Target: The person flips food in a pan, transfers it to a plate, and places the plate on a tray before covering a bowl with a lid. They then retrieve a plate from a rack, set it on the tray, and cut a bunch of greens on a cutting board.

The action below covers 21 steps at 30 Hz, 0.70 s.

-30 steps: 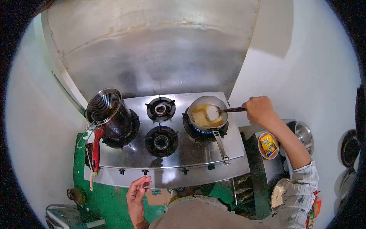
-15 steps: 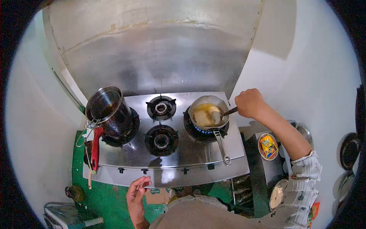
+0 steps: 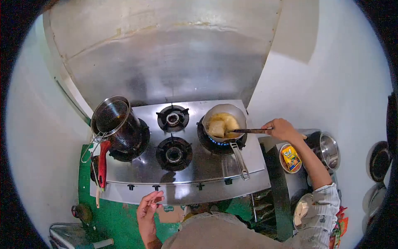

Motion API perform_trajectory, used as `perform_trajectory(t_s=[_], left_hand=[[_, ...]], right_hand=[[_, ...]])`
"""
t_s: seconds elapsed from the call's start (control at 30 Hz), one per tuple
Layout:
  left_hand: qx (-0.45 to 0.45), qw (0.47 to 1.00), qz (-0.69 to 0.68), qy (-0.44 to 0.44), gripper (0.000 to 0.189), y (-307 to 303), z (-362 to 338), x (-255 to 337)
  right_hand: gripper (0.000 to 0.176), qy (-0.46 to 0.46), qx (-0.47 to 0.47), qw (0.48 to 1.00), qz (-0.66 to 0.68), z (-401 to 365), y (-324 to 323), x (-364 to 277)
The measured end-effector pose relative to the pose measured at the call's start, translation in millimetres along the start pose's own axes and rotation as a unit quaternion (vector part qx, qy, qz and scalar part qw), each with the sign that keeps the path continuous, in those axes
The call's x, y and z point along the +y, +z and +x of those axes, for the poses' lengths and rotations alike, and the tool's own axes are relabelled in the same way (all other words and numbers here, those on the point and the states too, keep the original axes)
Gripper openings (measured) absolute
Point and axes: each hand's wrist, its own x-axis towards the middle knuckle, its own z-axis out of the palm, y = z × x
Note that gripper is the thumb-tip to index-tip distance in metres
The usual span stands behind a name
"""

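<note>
A saucepan (image 3: 235, 111) stands on the lit right-hand burner, its long metal handle (image 3: 240, 162) pointing toward me. Inside, pale block-shaped pieces of food (image 3: 217, 128) sit in bubbling yellowish oil (image 3: 226, 116). My right hand (image 3: 283, 129) is closed around a long dark cooking utensil (image 3: 251, 131) with a pale handle end. Its tip is in the pan against the food, so its exact shape is hidden. My left hand (image 3: 148, 206) hangs in front of the stove's front edge, fingers loosely curled, thumb apart, nothing visible in it.
A tall dark pot (image 3: 126, 135) with a wire strainer (image 3: 111, 116) stands on the left burner, red-handled tool (image 3: 104, 164) beside it. Two unlit burners (image 3: 173, 118) occupy the middle. At right are a bowl of yellow packets (image 3: 291, 158), a plate of pale pieces (image 3: 302, 213) and a metal bowl (image 3: 329, 150).
My right hand has moved lower and slightly right, bringing the utensil nearly level. The pale food in the pan has shifted, with a block now at the left. My left hand has barely moved.
</note>
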Motion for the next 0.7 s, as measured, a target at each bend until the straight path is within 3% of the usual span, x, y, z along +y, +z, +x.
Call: perform_trajectory(t_s=[0.33,0.6,0.7], left_hand=[[-0.026,1.000,0.009,0.009,0.039,7,3,-3],[-0.015,1.000,0.006,0.008,0.042,4,-3,-6],[-0.013,1.000,-0.008,0.012,0.043,-3,-5,-11]], right_hand=[[0.025,0.029,0.027,0.999,-0.017,-17,-32,7],[0.021,-0.061,0.030,0.971,-0.230,12,-69,-37],[0.021,-0.057,0.035,0.960,-0.272,33,-75,-61]])
